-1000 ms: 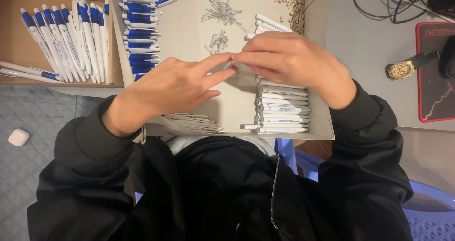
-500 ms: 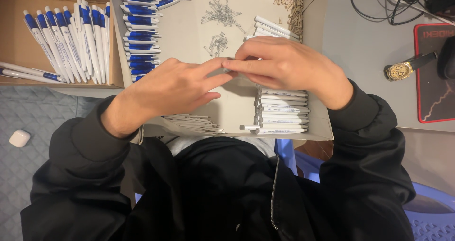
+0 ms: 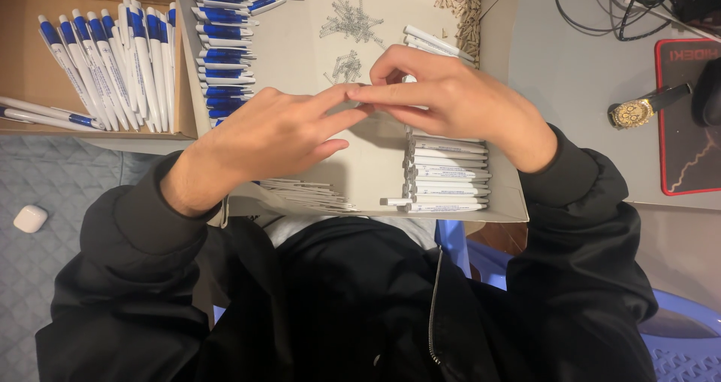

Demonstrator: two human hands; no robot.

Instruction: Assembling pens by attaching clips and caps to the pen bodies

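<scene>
The left hand [image 3: 274,130] and the right hand [image 3: 443,100] were met fingertip to fingertip over the middle of an open cardboard tray [image 3: 300,51], the fingers pinched narrow on something too small to be made out. Under the right hand, against the tray's right wall, a stack of white pen barrels [image 3: 447,175] was laid crosswise. At the tray's near edge, below the left wrist, a thin fan of refills [image 3: 304,194] was seen. Two small heaps of metal springs [image 3: 349,21] were spread at the tray's far side, and a pile of small tan parts [image 3: 467,14] was kept in its far right corner. Along the left wall blue clip caps [image 3: 225,59] were lined up. In a second box at the left, finished blue-and-white pens [image 3: 113,59] were laid side by side. On the grey worktop [image 3: 571,66], at the right, a wristwatch [image 3: 638,111] was set.
</scene>
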